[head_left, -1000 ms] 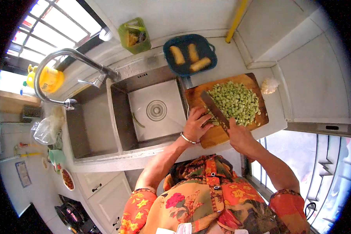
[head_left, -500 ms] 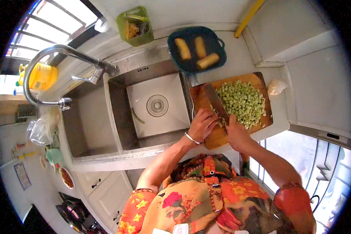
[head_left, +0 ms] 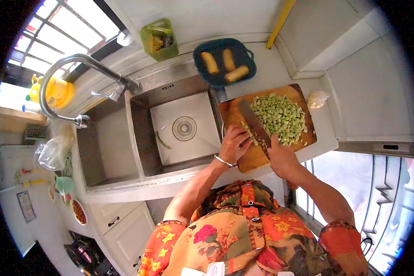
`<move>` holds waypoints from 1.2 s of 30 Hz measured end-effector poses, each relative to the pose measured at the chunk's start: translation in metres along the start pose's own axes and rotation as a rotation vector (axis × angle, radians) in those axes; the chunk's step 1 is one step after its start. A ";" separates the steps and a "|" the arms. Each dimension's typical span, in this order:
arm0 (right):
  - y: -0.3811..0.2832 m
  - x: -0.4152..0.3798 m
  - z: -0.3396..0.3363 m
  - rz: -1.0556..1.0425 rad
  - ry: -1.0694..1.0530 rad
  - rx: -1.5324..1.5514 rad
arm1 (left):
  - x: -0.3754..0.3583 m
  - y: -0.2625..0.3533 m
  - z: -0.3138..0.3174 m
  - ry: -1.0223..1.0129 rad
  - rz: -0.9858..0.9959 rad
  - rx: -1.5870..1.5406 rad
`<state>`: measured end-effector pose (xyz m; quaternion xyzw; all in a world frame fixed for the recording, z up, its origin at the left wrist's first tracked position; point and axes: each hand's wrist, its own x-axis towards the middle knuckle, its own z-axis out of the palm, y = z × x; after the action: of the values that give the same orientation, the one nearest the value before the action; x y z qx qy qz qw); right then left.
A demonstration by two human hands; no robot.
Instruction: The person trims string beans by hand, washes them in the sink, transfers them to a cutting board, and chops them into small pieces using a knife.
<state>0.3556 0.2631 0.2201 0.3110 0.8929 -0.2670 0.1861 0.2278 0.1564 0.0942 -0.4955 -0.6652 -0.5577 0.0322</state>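
Note:
On the wooden cutting board [head_left: 230, 110] lies a heap of chopped green pieces [head_left: 280, 117]. My right hand [head_left: 281, 158] is closed round the handle of a wide cleaver [head_left: 254, 118], whose blade stands between the heap and my left hand. My left hand [head_left: 236, 145], with a bracelet at its wrist, has its fingers curled and pressed on green stalks [head_left: 247, 133] at the board's left part. Small cut bits lie along the blade.
Left of the board is a double steel sink [head_left: 133, 133] with a curved faucet [head_left: 85, 57]. Behind stand a dark blue basket [head_left: 221, 80] holding three yellow-brown pieces and a green container [head_left: 163, 53]. A small white bag [head_left: 317, 99] lies right of the board.
The whole view has shifted slightly. My left hand and the cleaver remain close together, with the blade a little more clear of the fingers.

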 end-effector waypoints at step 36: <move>0.001 0.015 -0.007 -0.010 0.054 0.100 | -0.004 -0.002 -0.008 -0.165 -0.037 -0.018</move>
<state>0.3441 0.2750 0.2183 0.3224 0.8848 -0.3038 0.1447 0.2242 0.1479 0.0938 -0.5278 -0.6694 -0.5215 -0.0377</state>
